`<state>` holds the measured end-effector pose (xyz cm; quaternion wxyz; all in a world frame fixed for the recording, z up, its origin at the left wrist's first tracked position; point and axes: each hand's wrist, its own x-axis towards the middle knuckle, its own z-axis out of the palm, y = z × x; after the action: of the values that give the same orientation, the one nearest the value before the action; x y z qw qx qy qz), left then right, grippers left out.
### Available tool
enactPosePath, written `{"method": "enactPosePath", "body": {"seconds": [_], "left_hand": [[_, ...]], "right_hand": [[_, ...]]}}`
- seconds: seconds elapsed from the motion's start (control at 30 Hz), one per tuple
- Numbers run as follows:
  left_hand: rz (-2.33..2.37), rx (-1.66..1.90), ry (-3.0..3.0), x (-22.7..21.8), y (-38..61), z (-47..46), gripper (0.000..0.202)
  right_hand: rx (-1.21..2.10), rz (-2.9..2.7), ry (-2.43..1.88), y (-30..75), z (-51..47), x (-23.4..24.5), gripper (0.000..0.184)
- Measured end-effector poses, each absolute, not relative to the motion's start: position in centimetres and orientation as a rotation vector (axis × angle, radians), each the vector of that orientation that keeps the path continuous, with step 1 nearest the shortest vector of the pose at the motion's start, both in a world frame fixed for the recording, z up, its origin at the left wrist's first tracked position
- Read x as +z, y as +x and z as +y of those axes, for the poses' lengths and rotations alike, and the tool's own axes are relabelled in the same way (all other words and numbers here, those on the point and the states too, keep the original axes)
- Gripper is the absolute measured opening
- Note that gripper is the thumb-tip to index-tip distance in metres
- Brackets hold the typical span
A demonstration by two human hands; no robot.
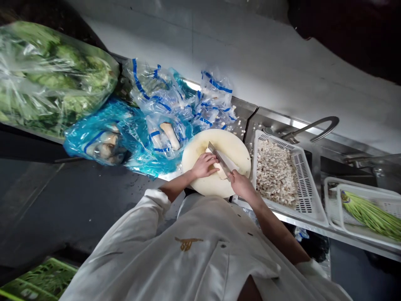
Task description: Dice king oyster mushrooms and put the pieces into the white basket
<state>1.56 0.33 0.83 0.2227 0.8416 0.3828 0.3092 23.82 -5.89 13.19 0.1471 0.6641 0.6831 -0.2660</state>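
On the round white cutting board [196,186], my right hand [242,184] is closed round the handle of a broad-bladed kitchen knife [219,157]. Its blade slants away from me to the upper left. My left hand [204,166] is closed on a pale king oyster mushroom [222,172] lying on the board, its fingertips close beside the blade. The hand and the knife hide part of the mushroom. Just left of the board, whole king oyster mushrooms [171,136] lie in an opened clear plastic bag [152,125].
Chopped mushroom pieces [275,173] fill much of a white basket [310,192] on the right, below a curved tap [326,120]. Farther right, a tray holds green stalks [369,213]. Blue plastic [140,138] and a large bag of leafy greens [59,79] lie left.
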Motion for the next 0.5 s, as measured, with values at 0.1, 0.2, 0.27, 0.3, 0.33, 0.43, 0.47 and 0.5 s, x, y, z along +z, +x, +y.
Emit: {"method": "enactPosePath", "body": {"seconds": [0.1, 0.2, 0.27, 0.3, 0.33, 0.43, 0.47, 0.5], "left_hand": [[1.067, 0.906, 2.305, 0.9, 1.5, 0.1, 0.046], [1.06, 0.922, 2.29, 0.9, 1.5, 0.1, 0.044], [1.056, 0.916, 2.284, 0.9, 1.5, 0.1, 0.044], [1.058, 0.916, 2.279, 0.9, 1.5, 0.1, 0.044], [1.062, 0.918, 2.276, 0.9, 1.5, 0.2, 0.044], [1.075, 0.919, 2.268, 0.8, 1.5, 0.2, 0.044], [1.071, 0.915, 2.268, 0.8, 1.5, 0.2, 0.044], [1.067, 0.913, 2.268, 0.7, 1.5, 0.2, 0.044]], "right_hand": [[-0.751, 1.945, 1.94, 24.1, -6.5, 13.5, 0.041], [-0.744, 1.914, 1.964, 23.9, -6.8, 13.4, 0.039], [-0.733, 1.937, 1.995, 23.8, -6.9, 13.4, 0.04], [-0.737, 1.94, 2.003, 23.8, -7.0, 13.3, 0.039], [-0.753, 1.937, 1.997, 23.8, -7.0, 13.2, 0.038], [-0.773, 1.946, 1.952, 24.0, -7.2, 12.8, 0.035], [-0.76, 1.957, 1.944, 24.0, -7.3, 12.7, 0.036], [-0.737, 1.968, 1.945, 24.1, -7.4, 12.5, 0.037]]}}
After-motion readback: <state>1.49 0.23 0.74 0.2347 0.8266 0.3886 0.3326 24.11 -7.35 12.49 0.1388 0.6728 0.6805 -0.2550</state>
